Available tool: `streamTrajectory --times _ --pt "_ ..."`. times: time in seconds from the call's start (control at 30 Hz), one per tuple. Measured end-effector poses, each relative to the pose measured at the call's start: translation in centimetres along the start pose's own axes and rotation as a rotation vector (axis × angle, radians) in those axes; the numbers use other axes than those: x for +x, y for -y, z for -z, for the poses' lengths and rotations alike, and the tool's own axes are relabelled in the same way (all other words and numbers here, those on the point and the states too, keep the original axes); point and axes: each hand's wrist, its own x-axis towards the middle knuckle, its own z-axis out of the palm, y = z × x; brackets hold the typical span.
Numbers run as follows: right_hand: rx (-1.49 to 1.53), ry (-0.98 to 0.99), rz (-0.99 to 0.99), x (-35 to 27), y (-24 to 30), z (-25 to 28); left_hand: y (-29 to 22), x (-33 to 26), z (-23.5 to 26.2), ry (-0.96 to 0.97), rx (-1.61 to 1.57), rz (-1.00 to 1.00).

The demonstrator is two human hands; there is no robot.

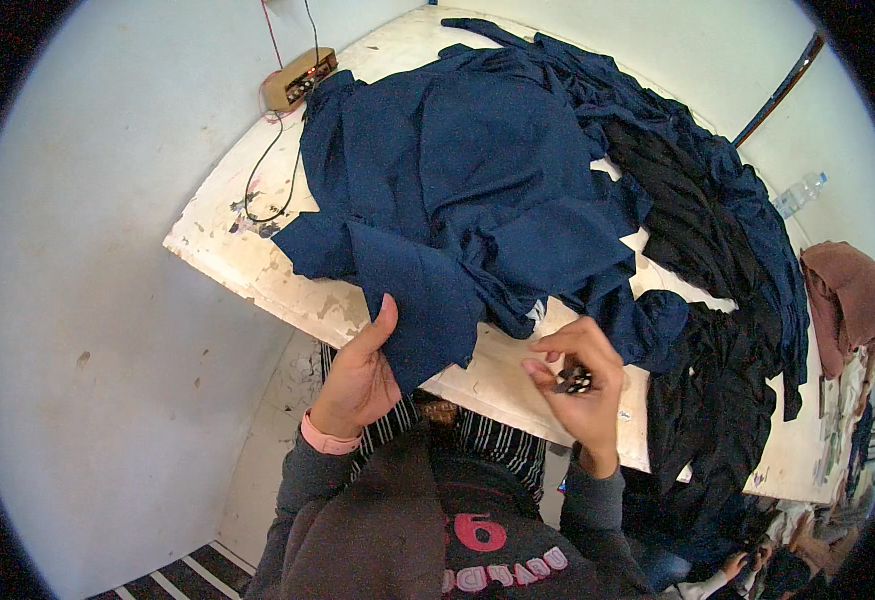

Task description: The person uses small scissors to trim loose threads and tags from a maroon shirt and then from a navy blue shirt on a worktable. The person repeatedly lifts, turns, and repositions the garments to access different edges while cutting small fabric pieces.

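A navy blue garment (447, 150) lies spread over the white table, with one part hanging over the front edge. My left hand (357, 380) is closed on that hanging part, the thumb in front and the fingers behind the cloth. To its right, above the table's front edge, my right hand (587, 385) is curled around a small dark object with pale spots (572, 379); its kind is mostly hidden in the palm. The right thumb and forefinger are close together, near a small white tag (536, 314) on the garment.
On the worn table (287, 285), black garments (692, 210) and more navy cloth are heaped at the right. A brown box with wires (300, 80) stands at the far left corner. A plastic bottle (799, 195) and brown cloth (844, 300) are farther right. Another person's hands (742, 565) show lower right.
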Motion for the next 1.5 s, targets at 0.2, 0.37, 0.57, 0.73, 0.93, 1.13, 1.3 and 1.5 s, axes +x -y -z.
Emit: streamTrajectory --times 0.2,0.37,0.57,0.73,0.93,1.13,1.3,1.5 --pt "-0.298 0.096 0.361 0.5 2.2 -2.6 1.0 0.1 -1.2 0.009 0.049 0.000" --pt "-0.136 0.094 0.197 -0.8 3.7 -2.5 1.4 0.0 -1.8 -0.074 0.136 -0.112" --pt "-0.327 -0.021 0.146 0.2 3.0 -1.6 1.8 -0.5 -1.6 -0.066 0.143 -0.057" --pt "-0.309 0.040 0.198 0.3 2.9 -1.7 2.2 -0.5 -1.5 -0.024 0.159 -0.065" --pt "-0.300 0.053 0.197 0.5 2.5 -2.1 2.4 -0.5 -1.3 -0.015 0.137 -0.062" --pt "-0.104 -0.032 0.024 0.0 1.9 -2.2 2.1 -0.5 -0.7 -0.102 0.158 -0.100" --pt "-0.043 -0.052 0.010 -0.6 -0.2 -2.3 2.3 -0.3 -1.1 -0.169 0.084 -0.139" --pt "-0.005 0.055 0.094 -0.6 -0.3 -2.4 2.4 -0.1 -1.2 -0.171 0.041 -0.129"
